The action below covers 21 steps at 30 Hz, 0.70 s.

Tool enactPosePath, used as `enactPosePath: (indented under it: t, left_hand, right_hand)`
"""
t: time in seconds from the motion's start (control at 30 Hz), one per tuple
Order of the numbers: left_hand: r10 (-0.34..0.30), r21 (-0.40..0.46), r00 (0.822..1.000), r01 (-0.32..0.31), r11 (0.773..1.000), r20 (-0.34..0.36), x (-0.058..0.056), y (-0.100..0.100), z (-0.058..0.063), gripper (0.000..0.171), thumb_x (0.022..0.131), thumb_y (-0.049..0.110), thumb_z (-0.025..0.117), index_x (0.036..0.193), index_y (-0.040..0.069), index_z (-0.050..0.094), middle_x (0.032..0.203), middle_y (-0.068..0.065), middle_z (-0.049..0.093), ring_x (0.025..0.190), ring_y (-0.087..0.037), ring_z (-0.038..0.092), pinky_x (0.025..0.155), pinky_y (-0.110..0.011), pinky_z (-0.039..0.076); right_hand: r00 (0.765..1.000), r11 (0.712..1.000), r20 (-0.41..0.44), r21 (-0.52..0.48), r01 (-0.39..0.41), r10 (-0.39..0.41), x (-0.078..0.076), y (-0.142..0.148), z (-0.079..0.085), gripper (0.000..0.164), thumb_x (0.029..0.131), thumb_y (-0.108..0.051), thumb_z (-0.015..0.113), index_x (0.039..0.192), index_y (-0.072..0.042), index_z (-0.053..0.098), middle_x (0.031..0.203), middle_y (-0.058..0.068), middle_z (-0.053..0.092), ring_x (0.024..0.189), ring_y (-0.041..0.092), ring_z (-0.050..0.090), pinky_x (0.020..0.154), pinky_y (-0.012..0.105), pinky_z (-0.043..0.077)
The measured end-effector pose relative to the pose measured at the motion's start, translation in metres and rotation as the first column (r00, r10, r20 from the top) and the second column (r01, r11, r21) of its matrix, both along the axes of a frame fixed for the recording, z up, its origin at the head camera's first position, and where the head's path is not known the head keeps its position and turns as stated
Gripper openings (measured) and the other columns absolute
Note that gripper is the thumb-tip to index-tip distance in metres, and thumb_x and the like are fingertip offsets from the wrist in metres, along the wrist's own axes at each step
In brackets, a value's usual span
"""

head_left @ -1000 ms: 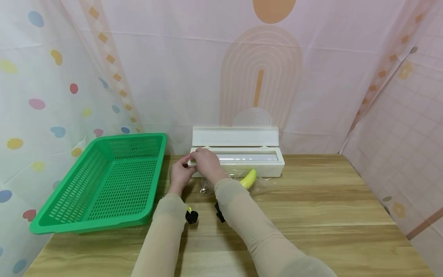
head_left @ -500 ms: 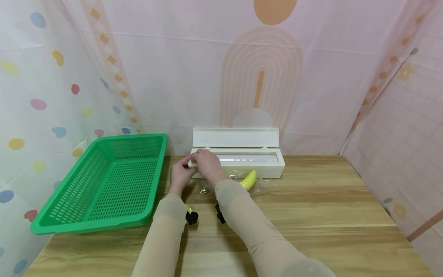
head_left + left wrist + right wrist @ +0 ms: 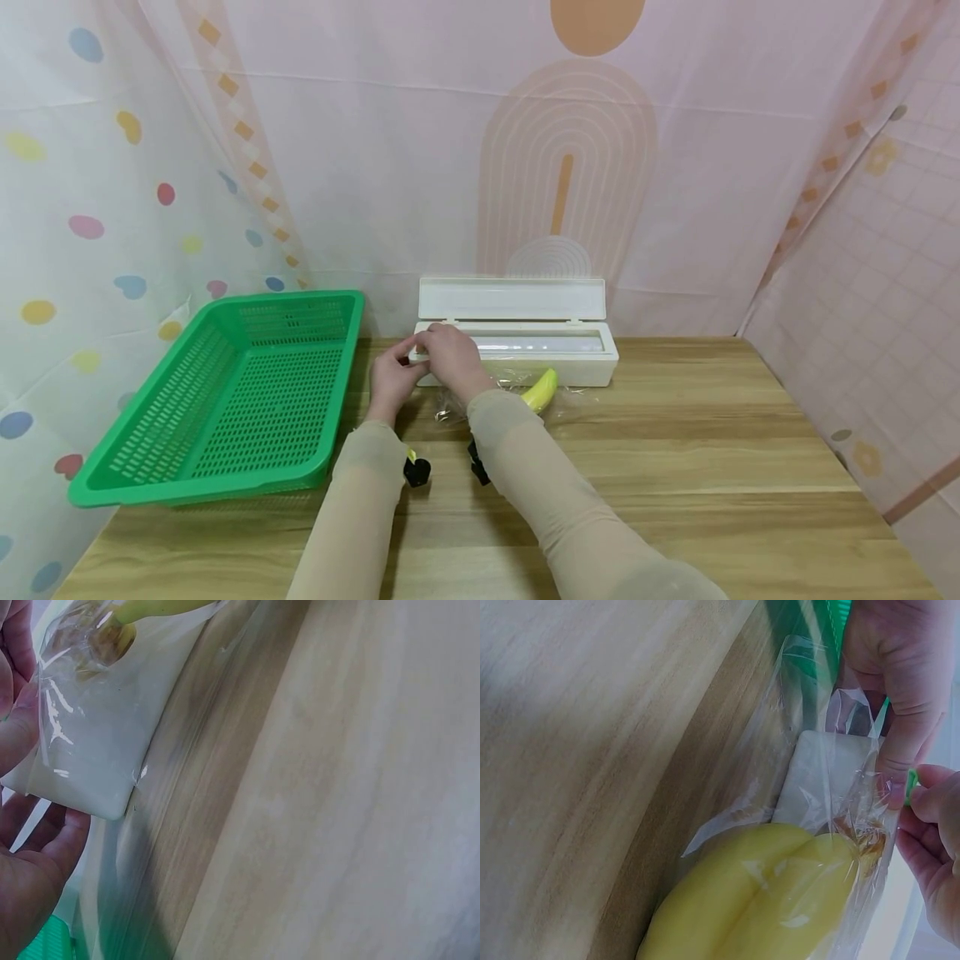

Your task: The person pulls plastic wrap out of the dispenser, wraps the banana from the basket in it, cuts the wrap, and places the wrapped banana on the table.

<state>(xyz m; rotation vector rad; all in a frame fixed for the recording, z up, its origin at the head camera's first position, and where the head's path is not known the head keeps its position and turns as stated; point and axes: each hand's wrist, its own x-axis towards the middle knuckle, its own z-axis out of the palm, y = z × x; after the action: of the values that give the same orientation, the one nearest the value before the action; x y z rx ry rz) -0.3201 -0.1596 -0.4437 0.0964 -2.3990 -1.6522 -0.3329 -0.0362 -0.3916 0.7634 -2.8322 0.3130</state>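
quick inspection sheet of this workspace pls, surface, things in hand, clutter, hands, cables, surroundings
surface: wooden table, light grain.
things in hand: white cling film dispenser, lid up; clear cling film drawn out over a yellow banana lying in front of it.
clutter: green plastic basket at left, nothing seen inside.
hands: left hand and right hand both pinch the film at the dispenser's left end.
cables: nothing seen.
surroundings: pink patterned curtain behind, dotted curtain at left.
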Motion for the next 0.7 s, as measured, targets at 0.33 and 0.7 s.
enactPosePath:
  t: [0.33, 0.7]
  left_hand:
    - [-0.001, -0.005, 1.000, 0.001, 1.000, -0.009, -0.0004, 0.0000, -0.0010, 0.055, 0.085, 0.010, 0.077, 0.137, 0.004, 0.058, 0.136, -0.016, 0.058, 0.112, -0.031, 0.060, 0.082, -0.032, 0.052]
    - [0.006, -0.022, 1.000, -0.006, 1.000, -0.012, -0.0004, -0.0001, 0.0000, 0.055, 0.085, 0.012, 0.078, 0.136, 0.005, 0.059, 0.133, -0.016, 0.060, 0.103, -0.027, 0.060, 0.072, -0.023, 0.048]
  right_hand:
    - [1.000, 1.000, 0.003, -0.015, 0.002, -0.002, 0.0009, 0.0016, -0.0005, 0.030, 0.087, -0.007, 0.071, 0.115, -0.021, 0.073, 0.107, -0.004, 0.065, 0.099, 0.015, 0.060, 0.080, 0.028, 0.052]
    - [1.000, 1.000, 0.006, -0.023, -0.006, 0.006, -0.0001, 0.0029, 0.0006, 0.030, 0.086, -0.005, 0.072, 0.112, -0.020, 0.073, 0.108, -0.003, 0.065, 0.101, 0.016, 0.060, 0.081, 0.028, 0.052]
